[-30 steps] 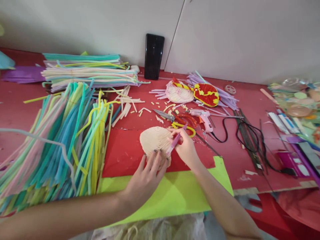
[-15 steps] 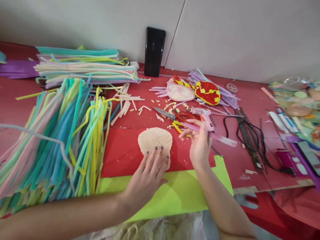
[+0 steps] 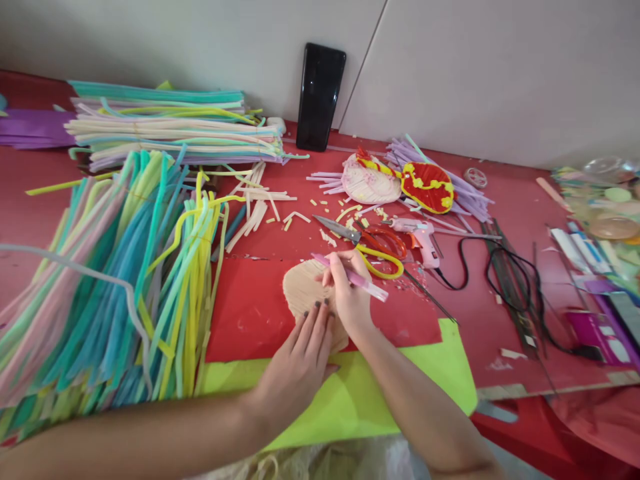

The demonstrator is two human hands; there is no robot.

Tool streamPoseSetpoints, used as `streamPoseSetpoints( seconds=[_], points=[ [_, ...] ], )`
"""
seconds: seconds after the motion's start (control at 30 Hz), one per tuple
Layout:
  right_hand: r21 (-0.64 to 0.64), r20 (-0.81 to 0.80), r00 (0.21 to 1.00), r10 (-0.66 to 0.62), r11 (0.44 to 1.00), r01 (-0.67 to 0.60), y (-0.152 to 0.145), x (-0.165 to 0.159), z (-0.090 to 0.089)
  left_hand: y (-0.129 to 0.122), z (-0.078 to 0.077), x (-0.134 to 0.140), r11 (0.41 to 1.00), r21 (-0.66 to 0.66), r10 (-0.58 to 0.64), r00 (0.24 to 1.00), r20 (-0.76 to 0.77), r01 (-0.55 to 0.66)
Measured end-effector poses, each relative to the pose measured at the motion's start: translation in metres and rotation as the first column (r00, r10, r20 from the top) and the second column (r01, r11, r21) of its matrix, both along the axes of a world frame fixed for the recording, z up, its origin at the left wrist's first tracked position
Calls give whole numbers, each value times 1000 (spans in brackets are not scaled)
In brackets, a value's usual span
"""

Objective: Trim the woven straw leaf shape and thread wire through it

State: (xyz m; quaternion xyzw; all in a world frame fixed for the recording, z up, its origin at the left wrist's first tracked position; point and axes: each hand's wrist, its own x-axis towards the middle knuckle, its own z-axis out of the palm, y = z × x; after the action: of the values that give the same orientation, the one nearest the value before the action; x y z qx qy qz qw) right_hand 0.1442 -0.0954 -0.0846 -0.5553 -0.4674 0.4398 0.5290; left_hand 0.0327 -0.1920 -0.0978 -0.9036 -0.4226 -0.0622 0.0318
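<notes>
A cream, ridged, rounded pad (image 3: 301, 285), apparently made of pipe cleaners laid side by side, lies on a red sheet (image 3: 245, 320). My left hand (image 3: 299, 352) rests flat on its lower part, fingers stretched out. Over the pad's right side, my right hand (image 3: 353, 303) grips a pink pen (image 3: 369, 287) with a clear end pointing right. The pen's other end is above the upper part of the pad; I cannot tell whether it touches. Just beyond my right hand are scissors (image 3: 383, 261) with yellow and orange handles and a pink glue gun (image 3: 424, 239).
Bundles of coloured pipe cleaners (image 3: 115, 267) fill the left side, with more (image 3: 175, 137) behind. A black phone (image 3: 321, 97) leans on the wall. Red-yellow (image 3: 427, 187) and pink (image 3: 371, 181) ovals lie at the back. A black cord (image 3: 500, 293) loops at right.
My right hand has moved left and down with the pen, from beside the scissors to over the pad. My left hand stays on the pad. The view has shifted slightly.
</notes>
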Motion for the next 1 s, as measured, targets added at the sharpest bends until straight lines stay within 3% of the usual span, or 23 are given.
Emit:
streamPoseSetpoints(
  seconds=[0.17,0.33,0.67,1.0],
  points=[
    [-29,179,983,-31,999,37,-7,3,-2,3,0,-2,999,21,47,999,18,-47],
    [-25,210,977,-25,999,31,-11,9,2,9,2,-1,997,46,54,999,4,-54],
    [7,371,928,44,999,-50,-13,10,-7,8,-4,-1,999,39,37,999,-39,-36],
    [-25,338,937,90,996,-87,-11,13,-5,10,-4,-1,998,52,35,999,-3,-35]
  ],
)
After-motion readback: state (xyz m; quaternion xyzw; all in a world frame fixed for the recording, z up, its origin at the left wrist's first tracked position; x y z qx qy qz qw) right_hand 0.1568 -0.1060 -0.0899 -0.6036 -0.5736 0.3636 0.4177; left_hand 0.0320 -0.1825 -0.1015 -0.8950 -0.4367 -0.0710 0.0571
